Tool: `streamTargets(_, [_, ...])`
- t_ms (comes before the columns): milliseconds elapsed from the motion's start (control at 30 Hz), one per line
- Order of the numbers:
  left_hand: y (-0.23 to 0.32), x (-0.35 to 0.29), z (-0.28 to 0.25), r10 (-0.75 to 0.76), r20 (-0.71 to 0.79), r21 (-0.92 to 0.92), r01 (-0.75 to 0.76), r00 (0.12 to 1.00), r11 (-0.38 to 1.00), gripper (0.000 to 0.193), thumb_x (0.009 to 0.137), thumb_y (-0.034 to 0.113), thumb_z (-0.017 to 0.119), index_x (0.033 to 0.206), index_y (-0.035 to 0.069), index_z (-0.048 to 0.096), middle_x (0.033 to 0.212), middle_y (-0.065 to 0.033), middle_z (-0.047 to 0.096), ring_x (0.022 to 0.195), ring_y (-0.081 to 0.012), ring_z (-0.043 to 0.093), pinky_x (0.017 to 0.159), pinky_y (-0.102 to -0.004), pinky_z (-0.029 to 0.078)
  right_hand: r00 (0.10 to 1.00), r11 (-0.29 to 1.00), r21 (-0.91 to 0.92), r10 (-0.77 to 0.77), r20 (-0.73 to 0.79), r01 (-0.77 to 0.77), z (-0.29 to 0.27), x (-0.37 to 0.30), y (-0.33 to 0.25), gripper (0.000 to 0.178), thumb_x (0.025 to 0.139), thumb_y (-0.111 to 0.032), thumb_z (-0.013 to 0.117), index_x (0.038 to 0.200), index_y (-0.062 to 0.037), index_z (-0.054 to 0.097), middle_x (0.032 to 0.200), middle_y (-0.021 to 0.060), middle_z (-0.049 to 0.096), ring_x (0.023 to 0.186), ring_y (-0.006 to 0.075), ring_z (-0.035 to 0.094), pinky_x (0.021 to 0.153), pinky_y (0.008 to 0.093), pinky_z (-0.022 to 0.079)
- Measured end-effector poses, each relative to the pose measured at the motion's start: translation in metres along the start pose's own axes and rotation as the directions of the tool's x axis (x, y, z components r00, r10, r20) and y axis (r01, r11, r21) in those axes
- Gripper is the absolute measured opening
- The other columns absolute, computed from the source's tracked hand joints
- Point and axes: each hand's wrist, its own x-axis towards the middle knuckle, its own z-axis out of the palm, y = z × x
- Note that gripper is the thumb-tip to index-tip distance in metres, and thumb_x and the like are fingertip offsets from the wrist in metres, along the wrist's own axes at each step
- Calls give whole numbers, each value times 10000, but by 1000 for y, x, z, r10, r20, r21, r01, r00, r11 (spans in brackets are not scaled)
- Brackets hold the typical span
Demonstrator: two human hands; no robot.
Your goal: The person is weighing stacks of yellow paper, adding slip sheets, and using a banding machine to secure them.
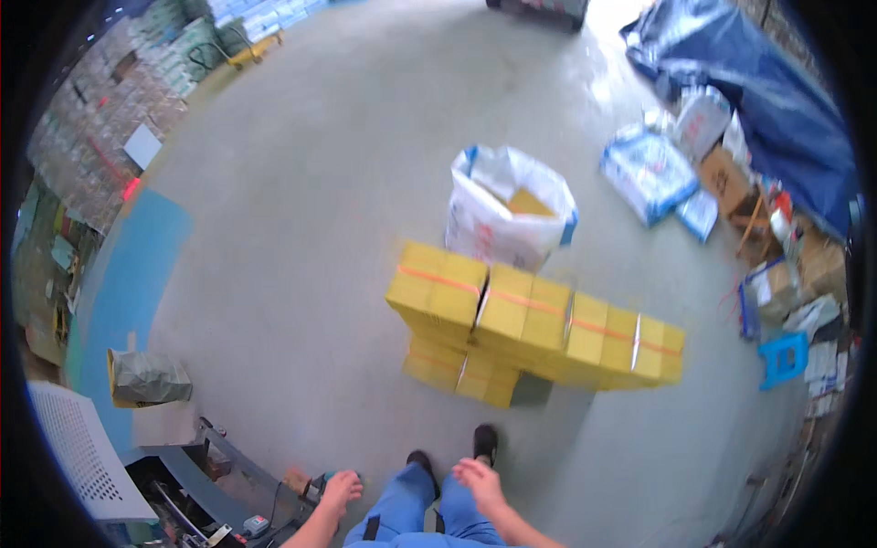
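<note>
Both of my hands are low in the view, in front of my blue-clad legs. My left hand (342, 490) is loosely curled with fingers partly apart and nothing visible in it; it is nearest a dark machine frame. My right hand (480, 479) hangs above my right leg, also empty, its fingers loosely bent. Ahead of my feet stands a row of yellow cartons (527, 315) banded with orange strap, raised on more yellow cartons (434, 363). Neither hand touches them. Just behind the row, an open white woven sack (489, 224) has yellow pieces inside.
At lower left are the machine (233, 470) and a perforated white panel (87, 452). A blue stool (783, 360), white-and-blue packages (649, 173) and a dark blue tarp (731, 64) line the right side. Stacked bales (100, 119) and a yellow hand truck (251, 52) stand far left.
</note>
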Motion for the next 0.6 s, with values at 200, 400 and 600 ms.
streamTargets(200, [23,-202,10,296,121,-388,-229,947,893,405,980,279,553,1307,41,540,1183,-113,632,1059,-195,617,891,-342,504,667,929,-370,279,690,-5,146,-78,-91,317,982,-104,526,1279,5,559,1157,105,657,1052,181,627,911,313,501])
streamTargets(400, [-76,-299,6,401,-471,-325,-577,785,749,432,973,315,543,1273,6,572,1197,-132,642,1099,-198,599,944,-324,464,134,710,-688,675,725,148,224,-160,-97,305,976,-91,510,1253,20,573,1118,140,666,1027,232,648,909,350,514])
streamTargets(600, [-204,-396,22,-171,-817,-561,-690,551,458,392,944,276,577,1228,6,600,1128,-110,663,1026,-171,624,880,-314,490,-302,419,-797,902,310,435,301,-297,-22,312,981,-105,499,1246,50,555,1129,165,658,1040,245,645,921,361,507])
